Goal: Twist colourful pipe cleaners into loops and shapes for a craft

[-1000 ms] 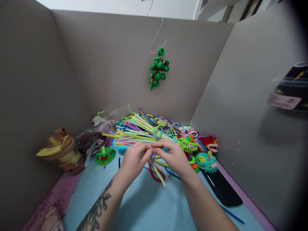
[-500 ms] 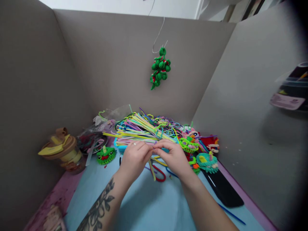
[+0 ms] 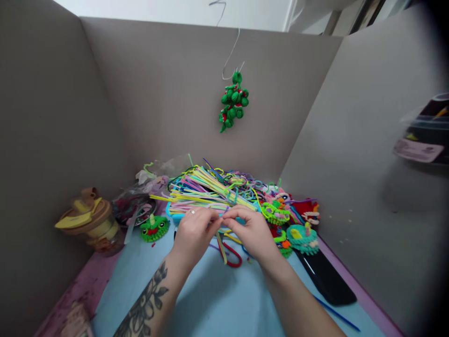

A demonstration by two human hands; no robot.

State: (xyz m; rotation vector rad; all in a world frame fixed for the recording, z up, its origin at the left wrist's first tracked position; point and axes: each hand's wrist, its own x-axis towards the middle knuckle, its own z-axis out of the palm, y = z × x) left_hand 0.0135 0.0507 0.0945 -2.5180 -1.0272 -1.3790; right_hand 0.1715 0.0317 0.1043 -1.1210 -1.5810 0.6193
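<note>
My left hand and my right hand meet fingertip to fingertip over the light blue mat. Both pinch a short bundle of pipe cleaners that hangs down between them, yellow-green with a purple strand. A red pipe cleaner loop lies on the mat just under the hands. Right behind them a big heap of neon pipe cleaners rests on a blue tray.
Finished fuzzy figures lie about: a green frog on the left, a teal one and others on the right. A brown lidded jar stands far left. A black flat object lies right. A green ornament hangs on the grey partition.
The hanging yellow-green end has swung from the right to straight down and shortened. My fingers have shifted slightly around the bundle; the hands stay in the same spot.
</note>
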